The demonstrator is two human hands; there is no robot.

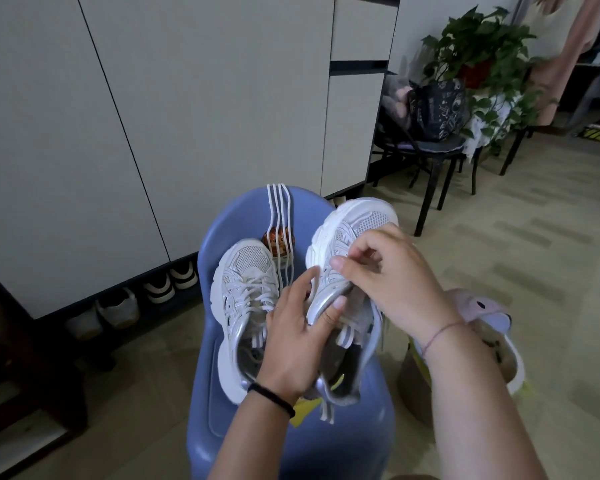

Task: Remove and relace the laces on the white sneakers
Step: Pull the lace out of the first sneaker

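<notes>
While left hand (291,337) grips and right hand (392,275) pinches the sneaker (357,216), its markings are unreadable.

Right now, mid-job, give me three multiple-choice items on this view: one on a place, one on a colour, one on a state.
1. Where do the loose white laces lie?
A) draped over the chair's back
B) on the floor
C) inside a sneaker

2. What colour is the chair?
A) red
B) blue
C) green

3. The resting sneaker on the chair is:
A) laced
B) laceless
C) upside down

Answers:
1 A: the strands hang down the chair's back.
2 B: its plastic is blue.
3 A: laces cross its tongue, while the left hand and right hand grip the held sneaker.
</notes>
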